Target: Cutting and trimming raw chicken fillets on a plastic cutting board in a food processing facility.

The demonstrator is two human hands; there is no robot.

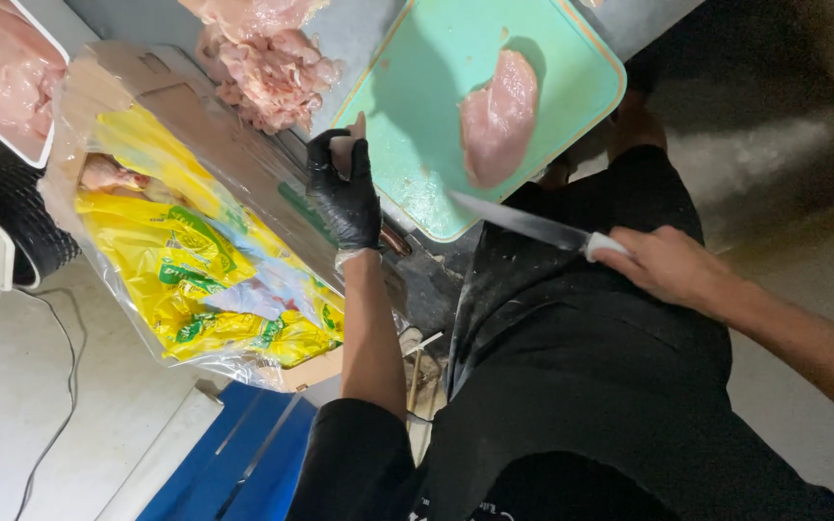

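My left hand [345, 188], in a black glove, holds a small pale piece of raw chicken between its fingers near the left edge of the green cutting board [417, 106]. A raw chicken breast [499, 116] lies on the board. My right hand [673, 265], bare, grips the white handle of a long knife [523, 224], whose blade points left below the board's near corner, over my dark apron.
A pile of raw chicken pieces [267, 72] lies on the metal counter left of the board. A white tray of chicken [2, 77] sits at the far left. A cardboard box lined with yellow plastic bags [195, 260] stands below the counter. Blue boards [243, 453] lie on the floor.
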